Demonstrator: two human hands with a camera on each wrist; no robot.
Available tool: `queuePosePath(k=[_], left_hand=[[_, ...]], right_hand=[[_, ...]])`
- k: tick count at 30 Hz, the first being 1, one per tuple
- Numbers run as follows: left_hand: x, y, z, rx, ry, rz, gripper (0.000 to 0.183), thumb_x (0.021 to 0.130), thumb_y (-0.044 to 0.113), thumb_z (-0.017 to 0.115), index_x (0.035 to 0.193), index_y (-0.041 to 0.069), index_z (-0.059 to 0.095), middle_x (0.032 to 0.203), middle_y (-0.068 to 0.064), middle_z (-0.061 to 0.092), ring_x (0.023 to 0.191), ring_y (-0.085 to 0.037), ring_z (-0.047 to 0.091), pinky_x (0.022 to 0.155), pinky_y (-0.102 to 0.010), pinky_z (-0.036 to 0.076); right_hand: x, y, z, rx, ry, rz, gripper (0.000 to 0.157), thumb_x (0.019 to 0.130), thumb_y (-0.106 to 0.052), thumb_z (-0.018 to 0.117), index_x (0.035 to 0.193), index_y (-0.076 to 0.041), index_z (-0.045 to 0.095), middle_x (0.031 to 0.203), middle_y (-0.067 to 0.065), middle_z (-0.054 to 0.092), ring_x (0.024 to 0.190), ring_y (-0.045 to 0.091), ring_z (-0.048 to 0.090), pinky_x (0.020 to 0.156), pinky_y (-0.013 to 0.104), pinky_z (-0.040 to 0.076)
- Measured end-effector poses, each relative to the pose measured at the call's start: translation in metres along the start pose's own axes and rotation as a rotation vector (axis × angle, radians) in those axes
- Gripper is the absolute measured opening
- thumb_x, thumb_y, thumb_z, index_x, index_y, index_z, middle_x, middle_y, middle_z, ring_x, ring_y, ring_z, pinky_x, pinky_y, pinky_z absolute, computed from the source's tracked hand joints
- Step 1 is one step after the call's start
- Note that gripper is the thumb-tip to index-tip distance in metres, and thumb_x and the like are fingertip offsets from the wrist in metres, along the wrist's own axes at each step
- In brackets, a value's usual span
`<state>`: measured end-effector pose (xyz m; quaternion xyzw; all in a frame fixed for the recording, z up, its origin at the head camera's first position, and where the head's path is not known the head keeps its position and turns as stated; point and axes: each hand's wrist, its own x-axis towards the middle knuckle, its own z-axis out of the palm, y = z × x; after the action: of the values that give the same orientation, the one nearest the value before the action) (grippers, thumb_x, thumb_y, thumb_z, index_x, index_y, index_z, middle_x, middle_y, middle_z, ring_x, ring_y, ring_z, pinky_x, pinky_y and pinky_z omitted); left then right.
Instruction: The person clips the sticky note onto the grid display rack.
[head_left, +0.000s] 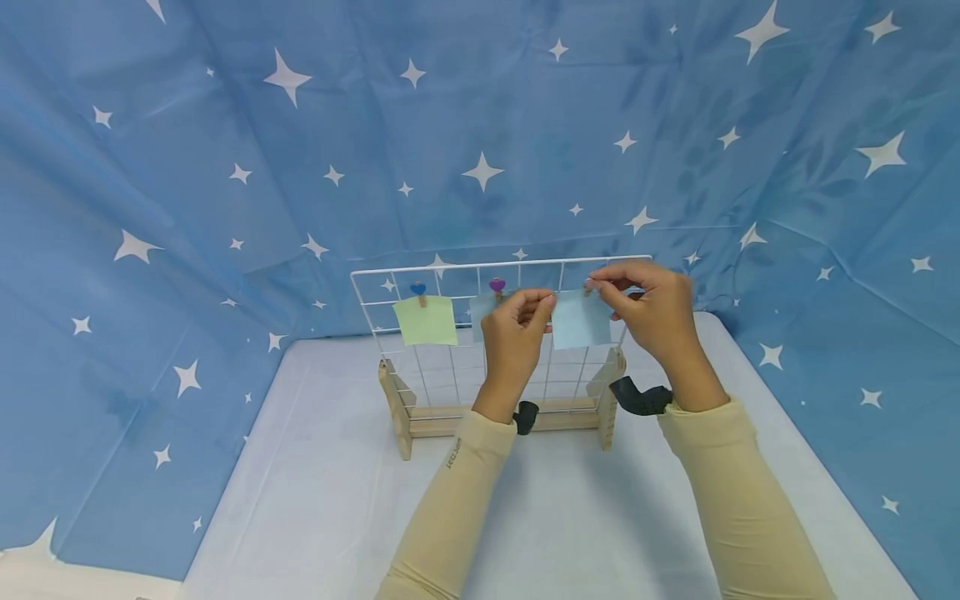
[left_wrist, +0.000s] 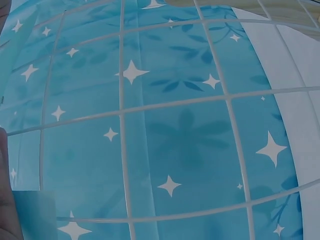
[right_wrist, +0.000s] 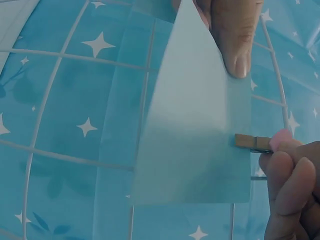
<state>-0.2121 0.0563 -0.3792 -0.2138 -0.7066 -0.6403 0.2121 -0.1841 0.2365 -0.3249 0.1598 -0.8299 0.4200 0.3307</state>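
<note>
My right hand (head_left: 654,307) pinches a small wooden clothespin (right_wrist: 248,141) with a pink top, its jaws at the top edge of a light blue square of paper (head_left: 581,323). That paper's upper left corner is pinched by my left hand (head_left: 516,340). The sheet hangs before the upper right of a white wire grid (head_left: 480,265); whether the clothespin also catches the wire, I cannot tell. In the right wrist view the sheet is bent. Only a sliver of left fingers (left_wrist: 7,210) shows in the left wrist view.
A green paper (head_left: 426,322) hangs at the grid's left under a blue-heart clothespin (head_left: 417,290). Beside it a purple-heart clothespin (head_left: 497,285) holds another blue paper (head_left: 477,313), partly behind my left hand. Wooden feet (head_left: 397,412) support the grid on a white table (head_left: 322,492).
</note>
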Motion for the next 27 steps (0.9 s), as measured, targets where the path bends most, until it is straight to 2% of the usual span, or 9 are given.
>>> queuePosePath(k=[5, 9, 11, 13, 16, 21, 27], left_hand=[[0.0, -0.002, 0.0, 0.019, 0.007, 0.014, 0.017, 0.106, 0.01, 0.072, 0.11, -0.006, 0.077, 0.096, -0.018, 0.079, 0.081, -0.03, 0.078, 0.071, -0.023, 0.064], [0.0, -0.003, 0.0, 0.025, 0.012, 0.017, 0.016, 0.106, 0.01, 0.072, 0.109, -0.005, 0.077, 0.096, -0.018, 0.079, 0.081, -0.031, 0.078, 0.071, -0.022, 0.063], [0.0, -0.004, 0.0, 0.026, 0.014, 0.021, 0.016, 0.105, 0.01, 0.072, 0.109, -0.005, 0.077, 0.096, -0.018, 0.079, 0.082, -0.031, 0.078, 0.072, -0.022, 0.063], [0.001, -0.004, 0.0, 0.025, 0.018, 0.028, 0.016, 0.105, 0.009, 0.073, 0.109, -0.005, 0.077, 0.096, -0.018, 0.08, 0.081, -0.031, 0.078, 0.072, -0.022, 0.063], [0.001, -0.005, 0.0, 0.027, 0.023, 0.037, 0.015, 0.104, 0.01, 0.074, 0.108, -0.005, 0.078, 0.096, -0.017, 0.08, 0.079, -0.03, 0.078, 0.072, -0.022, 0.063], [-0.001, -0.006, -0.002, 0.049, 0.031, 0.06, 0.015, 0.104, 0.011, 0.075, 0.107, -0.003, 0.079, 0.095, -0.015, 0.081, 0.075, -0.026, 0.077, 0.072, -0.022, 0.062], [-0.008, -0.01, -0.005, 0.047, 0.046, 0.103, 0.013, 0.102, 0.009, 0.076, 0.105, -0.002, 0.08, 0.089, -0.014, 0.08, 0.074, -0.024, 0.077, 0.07, -0.023, 0.063]], right_hand=[[0.0, -0.003, 0.005, -0.07, -0.045, -0.02, 0.012, 0.097, 0.009, 0.074, 0.105, 0.004, 0.082, 0.095, 0.02, 0.08, 0.072, 0.035, 0.076, 0.065, 0.002, 0.048], [0.001, -0.007, 0.008, -0.118, -0.069, -0.013, 0.012, 0.1, 0.006, 0.073, 0.107, 0.004, 0.082, 0.095, 0.021, 0.08, 0.072, 0.035, 0.077, 0.067, 0.002, 0.048], [0.001, -0.01, 0.008, -0.15, -0.075, -0.018, 0.012, 0.1, 0.003, 0.073, 0.109, 0.004, 0.082, 0.097, 0.021, 0.08, 0.073, 0.034, 0.078, 0.068, 0.014, 0.057], [0.002, -0.012, 0.008, -0.179, -0.079, -0.028, 0.013, 0.1, 0.002, 0.074, 0.112, 0.004, 0.081, 0.097, 0.021, 0.08, 0.073, 0.033, 0.078, 0.066, 0.03, 0.063], [0.002, -0.015, 0.009, -0.214, -0.079, -0.063, 0.015, 0.1, 0.001, 0.076, 0.113, 0.005, 0.081, 0.094, 0.021, 0.08, 0.07, 0.033, 0.078, 0.065, 0.051, 0.063], [0.0, -0.015, 0.011, -0.273, -0.023, -0.122, 0.014, 0.098, 0.0, 0.078, 0.109, 0.007, 0.081, 0.088, 0.021, 0.08, 0.065, 0.033, 0.075, 0.059, 0.05, 0.059], [-0.005, -0.011, 0.013, -0.301, 0.074, -0.108, 0.015, 0.095, -0.005, 0.084, 0.095, 0.009, 0.078, 0.081, 0.023, 0.077, 0.064, 0.036, 0.073, 0.061, 0.054, 0.06]])
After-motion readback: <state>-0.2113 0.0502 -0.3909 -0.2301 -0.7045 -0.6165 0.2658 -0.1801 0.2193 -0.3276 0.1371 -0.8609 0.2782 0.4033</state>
